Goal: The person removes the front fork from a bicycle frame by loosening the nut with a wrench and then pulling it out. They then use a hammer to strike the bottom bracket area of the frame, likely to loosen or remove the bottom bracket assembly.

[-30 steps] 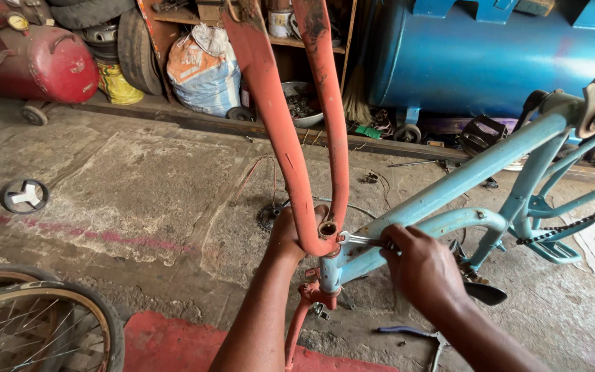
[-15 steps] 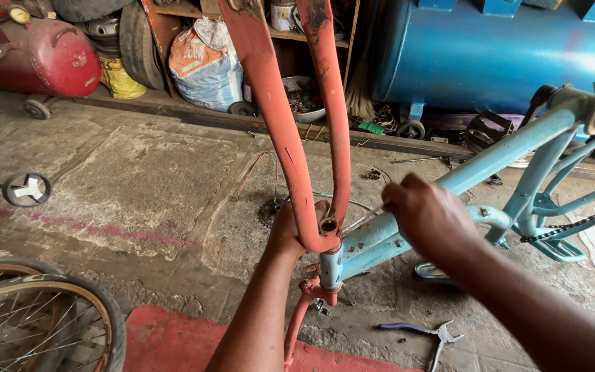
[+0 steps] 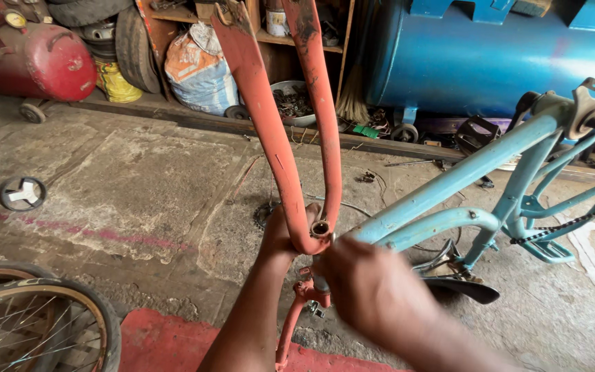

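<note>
fork [image 3: 290,124]: faded orange-red, paint worn and rusty, two blades rising upward and away from me, joined at the crown near the bottom
fork crown: I grip it from the left side, just beside the open steerer hole
frame [image 3: 463,179]: light blue bicycle frame, upside down, tubes slanting up to the right, chain hanging at the far end
head tube: blue, meets the fork crown, mostly hidden behind my blurred right hand

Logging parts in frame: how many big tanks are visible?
2. A red tank lies at the top left on small wheels; a blue tank lies at the top right behind the light blue frame. Shelf clutter may hide others.
</note>
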